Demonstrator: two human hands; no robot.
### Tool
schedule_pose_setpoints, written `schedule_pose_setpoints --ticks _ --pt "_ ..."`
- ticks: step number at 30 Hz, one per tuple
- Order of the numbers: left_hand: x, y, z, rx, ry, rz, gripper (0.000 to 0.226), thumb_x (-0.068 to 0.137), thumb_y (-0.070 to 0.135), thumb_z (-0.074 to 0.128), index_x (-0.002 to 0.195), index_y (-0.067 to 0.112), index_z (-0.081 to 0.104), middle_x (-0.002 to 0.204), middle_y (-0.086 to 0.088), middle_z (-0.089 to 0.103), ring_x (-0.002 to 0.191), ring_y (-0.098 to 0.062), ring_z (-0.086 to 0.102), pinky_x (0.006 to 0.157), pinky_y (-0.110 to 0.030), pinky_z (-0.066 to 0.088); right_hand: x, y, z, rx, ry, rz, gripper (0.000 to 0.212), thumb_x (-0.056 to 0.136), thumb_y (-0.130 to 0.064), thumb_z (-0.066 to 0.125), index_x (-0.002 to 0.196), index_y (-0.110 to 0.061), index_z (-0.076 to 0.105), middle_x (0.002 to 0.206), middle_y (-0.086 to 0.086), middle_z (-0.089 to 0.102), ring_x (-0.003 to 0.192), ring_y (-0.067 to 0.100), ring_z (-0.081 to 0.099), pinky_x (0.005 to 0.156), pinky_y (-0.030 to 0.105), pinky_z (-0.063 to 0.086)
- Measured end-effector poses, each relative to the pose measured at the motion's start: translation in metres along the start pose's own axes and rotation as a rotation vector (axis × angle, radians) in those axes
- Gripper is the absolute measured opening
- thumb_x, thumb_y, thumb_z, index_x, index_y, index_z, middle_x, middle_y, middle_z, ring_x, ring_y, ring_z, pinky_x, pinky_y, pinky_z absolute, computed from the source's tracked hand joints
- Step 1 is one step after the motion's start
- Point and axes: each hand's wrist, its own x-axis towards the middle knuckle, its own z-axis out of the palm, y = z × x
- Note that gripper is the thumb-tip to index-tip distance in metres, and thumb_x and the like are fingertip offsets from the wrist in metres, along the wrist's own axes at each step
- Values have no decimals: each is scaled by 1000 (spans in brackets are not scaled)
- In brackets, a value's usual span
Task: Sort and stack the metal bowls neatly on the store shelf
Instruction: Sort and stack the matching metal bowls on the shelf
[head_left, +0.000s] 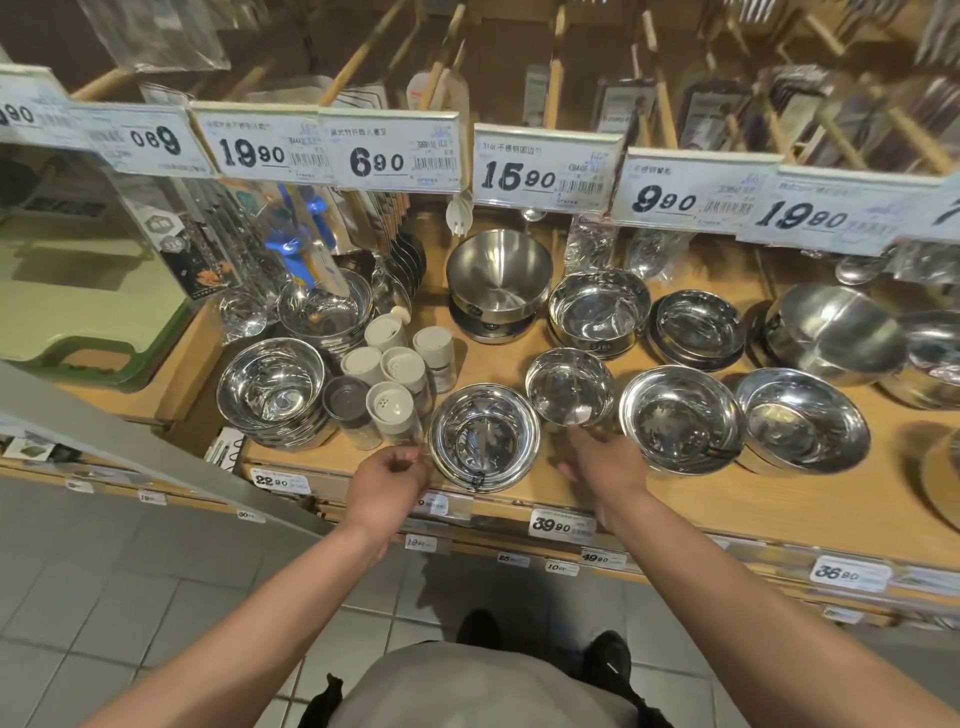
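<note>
A shallow metal bowl (483, 436) sits at the shelf's front edge. My left hand (387, 483) is beside its left rim, with curled fingers pinching that rim. My right hand (605, 460) reaches up to a small deep bowl (569, 387) and grips its near rim; the fingers are blurred. To the right stand two wide bowls (680, 415) (802, 426). A stack of bowls (272, 389) is at the front left. Behind are more bowls (324, 306) (597, 312) (696, 327), and a matte bowl (498, 275) tilted on another.
Several white-lidded spice jars (395, 374) cluster between the left stack and the front bowl. Price tags (543, 169) hang over the shelf, with packaged utensils behind them. Larger bowls (831, 332) fill the right end. A green tray (78, 312) is at the left.
</note>
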Motion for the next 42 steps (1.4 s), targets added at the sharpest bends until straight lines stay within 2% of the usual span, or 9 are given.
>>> schedule_pose_setpoints --ticks 3,11,15,20,26,29,33,37,42 --pt "-1 6 -4 6 3 21 9 94 7 65 95 16 64 95 -11 72 88 -27 68 94 -43 56 13 -3 4 156 19 78 18 95 -21 67 89 -5 65 89 10 74 73 24 74 81 38 61" --pt "-8 18 -10 29 -50 39 10 96 11 64 105 15 65 99 -6 70 84 -17 66 84 -30 57 22 -7 20 354 114 199 13 93 -14 69 89 -3 63 86 8 72 62 14 69 55 23 54" --pt "-9 24 -6 49 -62 43 10 98 10 61 107 10 65 96 -5 68 72 -8 64 63 -15 53 15 -15 17 359 96 226 13 94 -15 67 92 -3 64 81 8 73 60 14 68 75 31 60" --pt "-11 37 7 47 -131 71 11 96 15 63 106 12 66 85 -1 65 71 -13 59 71 -28 54 0 -31 9 381 21 191 7 93 -8 66 94 -1 66 82 10 75 65 15 71 63 22 61" --pt "-18 55 28 63 -222 106 15 97 12 61 110 17 64 110 -3 67 101 -17 65 97 -36 54 -16 -42 -9 311 -131 138 18 94 -4 63 108 7 65 92 18 74 86 21 72 79 31 60" --pt "-21 60 40 102 -267 147 17 96 7 59 111 13 64 105 -12 71 99 -20 68 92 -36 57 -22 -47 -28 302 -152 69 23 93 -2 64 110 13 65 97 23 75 83 21 73 70 24 61" --pt "-20 67 74 135 -326 113 14 92 -2 60 105 1 65 87 -14 66 78 -24 63 75 -35 54 -28 -53 -75 293 -116 -40 32 91 -1 65 117 17 61 113 28 69 91 25 69 82 27 58" --pt "-22 75 122 170 -582 41 10 93 3 61 102 7 58 88 -6 56 87 -17 58 69 -18 55 -31 -59 -133 380 24 -87 20 93 1 63 107 15 64 109 25 71 88 24 71 69 23 62" --pt "-19 77 185 175 -506 -130 51 92 23 72 134 2 51 103 -4 57 88 -13 66 63 -19 59 -33 -45 -186 453 180 -68 11 91 4 63 95 14 64 95 22 72 69 17 75 59 19 59"
